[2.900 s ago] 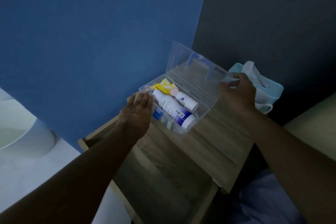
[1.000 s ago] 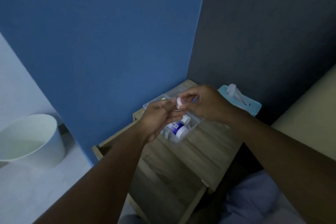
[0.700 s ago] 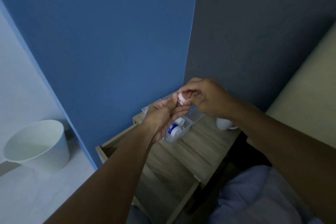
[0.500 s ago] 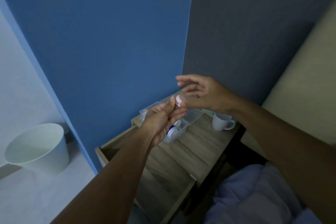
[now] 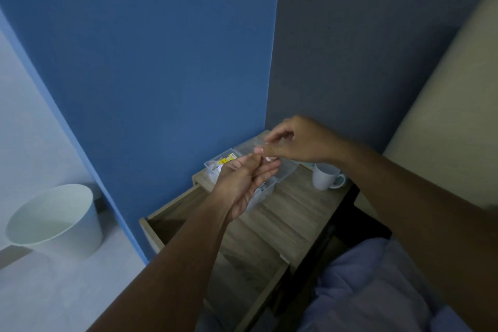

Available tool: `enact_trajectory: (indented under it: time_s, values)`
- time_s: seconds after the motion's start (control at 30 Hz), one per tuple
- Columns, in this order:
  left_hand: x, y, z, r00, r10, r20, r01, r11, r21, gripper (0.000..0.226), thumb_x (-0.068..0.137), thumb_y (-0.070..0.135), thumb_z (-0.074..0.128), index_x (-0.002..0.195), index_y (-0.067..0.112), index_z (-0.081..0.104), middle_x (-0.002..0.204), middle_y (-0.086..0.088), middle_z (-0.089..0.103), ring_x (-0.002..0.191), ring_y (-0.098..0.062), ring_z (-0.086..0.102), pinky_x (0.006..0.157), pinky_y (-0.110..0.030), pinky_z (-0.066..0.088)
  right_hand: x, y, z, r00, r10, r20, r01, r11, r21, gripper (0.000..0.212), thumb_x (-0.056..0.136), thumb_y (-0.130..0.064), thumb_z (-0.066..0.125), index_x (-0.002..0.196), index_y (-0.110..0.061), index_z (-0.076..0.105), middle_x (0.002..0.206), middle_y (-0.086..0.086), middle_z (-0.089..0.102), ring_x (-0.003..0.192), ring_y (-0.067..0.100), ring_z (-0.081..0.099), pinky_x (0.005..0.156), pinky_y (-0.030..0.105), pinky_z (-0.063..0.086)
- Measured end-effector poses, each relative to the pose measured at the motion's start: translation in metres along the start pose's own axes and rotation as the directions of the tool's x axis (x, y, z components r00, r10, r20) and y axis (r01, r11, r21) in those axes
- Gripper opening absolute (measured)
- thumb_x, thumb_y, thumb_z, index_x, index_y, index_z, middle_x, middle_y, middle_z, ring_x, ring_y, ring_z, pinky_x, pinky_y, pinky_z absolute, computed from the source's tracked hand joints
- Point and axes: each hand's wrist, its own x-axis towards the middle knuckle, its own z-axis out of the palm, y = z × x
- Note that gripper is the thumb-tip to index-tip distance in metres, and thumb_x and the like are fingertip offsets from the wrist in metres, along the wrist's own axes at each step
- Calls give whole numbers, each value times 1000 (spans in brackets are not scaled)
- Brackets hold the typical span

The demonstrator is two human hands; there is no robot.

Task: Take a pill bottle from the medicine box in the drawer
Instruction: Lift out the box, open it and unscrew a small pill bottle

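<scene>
Both hands meet above the clear medicine box (image 5: 213, 164), which stands on the wooden nightstand with a yellow packet (image 5: 225, 160) inside. My left hand (image 5: 242, 183) is palm up, its fingertips around a small pill bottle (image 5: 269, 159). Only the bottle's pale pink top shows between the fingers. My right hand (image 5: 299, 143) reaches in from the right and pinches that top with thumb and fingers. The box's open lid lies under my right hand. The open drawer (image 5: 186, 210) is below my left forearm.
A white mug (image 5: 324, 179) stands on the nightstand top (image 5: 293, 205) to the right of the box. A white bin (image 5: 54, 221) sits on the floor at left. Blue and grey walls close off the back. A pale blue blanket (image 5: 377, 291) lies at lower right.
The bottle came out of the box into my left hand. My right hand let go and spread its fingers, then closed again on the bottle's top. The view tilted upward.
</scene>
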Motion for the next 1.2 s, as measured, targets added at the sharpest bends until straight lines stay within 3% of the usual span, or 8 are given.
enact_trajectory:
  time_s: [0.17, 0.3, 0.37, 0.63, 0.8, 0.9, 1.03, 1.2]
  values:
    - [9, -11, -7, 1000, -6, -6, 6, 998, -58, 30, 98, 21, 53, 106, -4, 67, 105, -22, 73, 101, -27, 73, 87, -30, 59, 5, 4, 3, 993, -101, 68, 104, 994, -40, 20, 83, -35, 79, 100, -25, 81, 81, -9, 77, 72, -4, 67, 69, 17, 51]
    - [16, -20, -18, 999, -31, -10, 29, 989, -142, 24, 99, 19, 51, 102, -1, 65, 100, -20, 75, 98, -26, 74, 84, -33, 60, 10, 12, 4, 988, -152, -14, 153, 982, 113, 38, 77, -8, 85, 111, -21, 77, 91, -16, 68, 82, -8, 64, 76, 9, 49]
    - [18, -26, -24, 999, -46, -7, 44, 984, -173, 24, 100, 14, 47, 116, 2, 60, 102, -20, 74, 98, -28, 73, 83, -34, 60, 10, 20, 5, 987, -136, -88, 153, 963, 223, 41, 75, -5, 85, 111, -24, 77, 97, -11, 72, 85, -6, 65, 82, 12, 53]
    - [34, -72, -48, 988, -153, -37, 145, 977, -159, 38, 96, 11, 57, 131, -2, 54, 122, -26, 64, 107, -33, 69, 90, -38, 58, -21, 87, 63, 888, 214, -407, 42, 844, 535, 27, 90, -15, 75, 111, -32, 73, 90, -2, 69, 83, 7, 65, 82, 28, 58]
    - [47, -116, -68, 984, -115, -139, 130, 986, 105, 44, 78, -8, 72, 120, -1, 62, 102, -13, 72, 90, -21, 72, 89, -37, 58, -57, 138, 135, 759, 523, -387, -120, 697, 707, 17, 80, -7, 83, 84, -18, 70, 87, -7, 77, 83, 3, 72, 81, 27, 58]
    - [54, -139, -79, 985, -45, -167, 97, 944, 317, 40, 73, -10, 76, 112, -9, 66, 94, -13, 71, 81, -18, 70, 74, -27, 61, -78, 166, 180, 698, 626, -348, -225, 653, 723, 29, 76, 0, 82, 66, -23, 66, 78, -3, 77, 78, 9, 73, 78, 32, 58]
    - [66, -162, -98, 998, 49, -40, -5, 693, 721, 37, 75, 6, 81, 111, 4, 72, 101, -5, 76, 91, -8, 72, 79, -22, 59, -92, 189, 225, 704, 616, -354, -343, 731, 589, 14, 74, -13, 84, 72, -20, 71, 76, -10, 78, 72, 1, 73, 69, 21, 55]
    - [79, -181, -115, 978, 80, 193, -207, 241, 948, 35, 92, 26, 63, 125, 15, 64, 121, -1, 69, 111, -10, 63, 93, -19, 44, -100, 199, 247, 755, 543, -367, -404, 827, 391, 25, 79, -29, 80, 102, -31, 72, 100, -18, 72, 99, 5, 67, 84, 19, 52]
